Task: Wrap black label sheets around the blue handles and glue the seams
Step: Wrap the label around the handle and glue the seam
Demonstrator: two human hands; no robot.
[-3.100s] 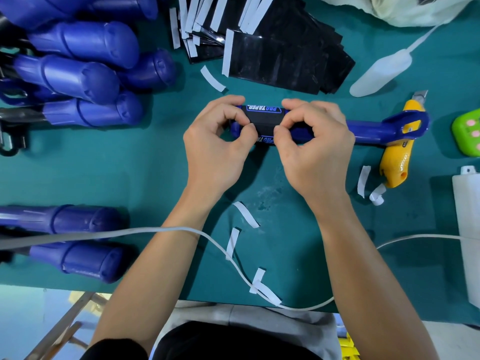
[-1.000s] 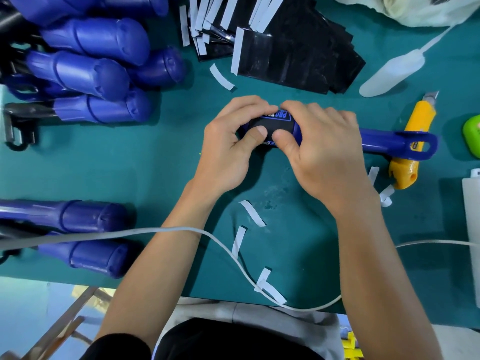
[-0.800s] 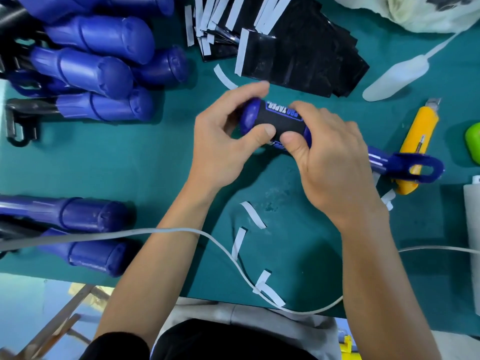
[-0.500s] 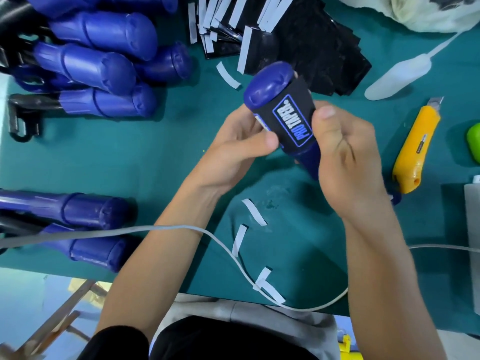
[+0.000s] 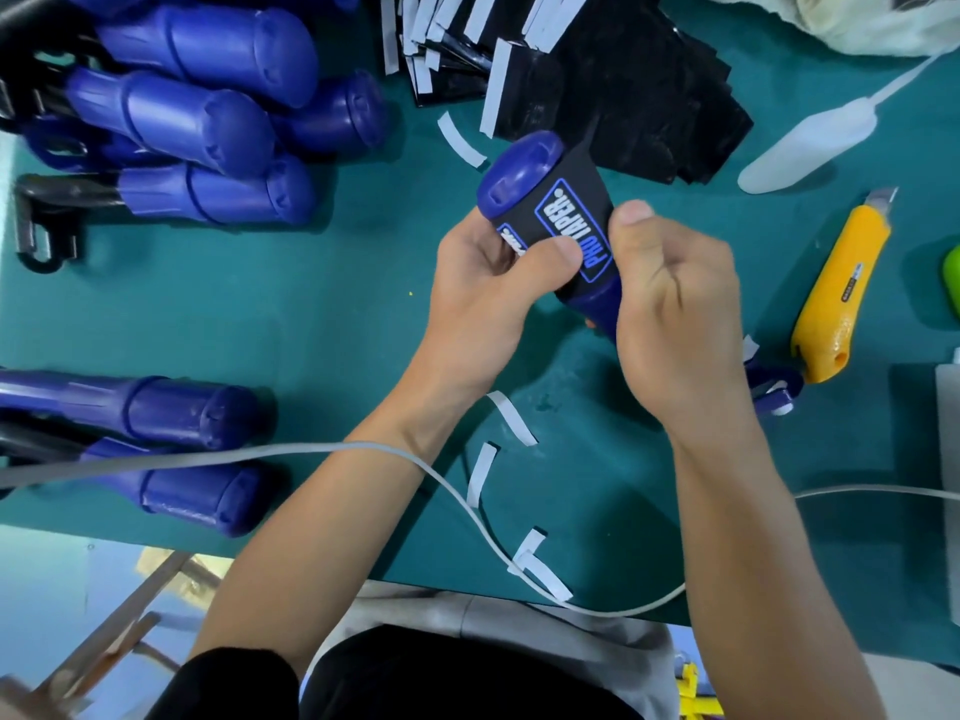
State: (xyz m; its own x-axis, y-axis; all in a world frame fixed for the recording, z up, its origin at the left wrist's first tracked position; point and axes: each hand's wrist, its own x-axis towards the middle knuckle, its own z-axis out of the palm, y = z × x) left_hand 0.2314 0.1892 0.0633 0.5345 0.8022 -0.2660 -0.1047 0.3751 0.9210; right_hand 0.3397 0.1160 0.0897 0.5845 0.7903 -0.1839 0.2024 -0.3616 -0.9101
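held: blue handle (image 5: 521, 171), smooth rounded plastic, tilted above tabletop (image 5: 311, 304) | black label sheet (image 5: 582, 192) wrapped round it | left hand (image 5: 483, 293), right hand (image 5: 675, 314): fingers curled round handle, thumbs on label

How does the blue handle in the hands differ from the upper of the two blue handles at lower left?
The held handle wears a black label printed PRO TAPER; the lower-left handle is bare blue. The held handle is off the mat, tilted, gripped by left hand and right hand; the lower-left handle lies flat on the mat, untouched. Both have a rounded blue end.
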